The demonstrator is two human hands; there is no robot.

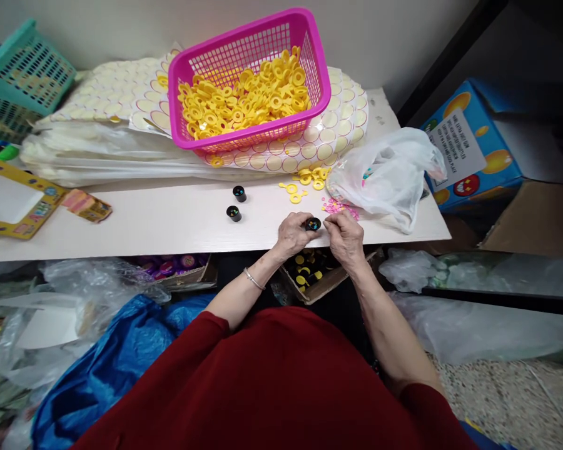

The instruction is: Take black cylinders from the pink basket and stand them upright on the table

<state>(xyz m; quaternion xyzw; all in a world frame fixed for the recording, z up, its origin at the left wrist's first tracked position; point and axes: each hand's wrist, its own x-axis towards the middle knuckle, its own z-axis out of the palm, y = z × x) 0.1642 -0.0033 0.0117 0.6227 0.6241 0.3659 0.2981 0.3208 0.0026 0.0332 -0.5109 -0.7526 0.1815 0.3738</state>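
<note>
My left hand (294,235) grips a small black cup (313,224) at the table's front edge; bits of colour show inside it. Just right of the cup, my right hand (345,237) has its fingers pinched together, and what they hold, if anything, is too small to make out. A scatter of tiny pink pieces (340,207) lies right behind that hand. Two more black cups, one nearer (234,214) and one farther (239,193), stand to the left with small coloured bits in them. Several yellow ring-shaped pieces (318,177) lie beyond my hands.
A pink basket (181,128) full of yellow rings rests on dotted sheeting (107,87) at the back. To the right are a white plastic bag (389,175) and a blue carton (473,144). Below the table edge sits an open box (316,290) of black and yellow pieces.
</note>
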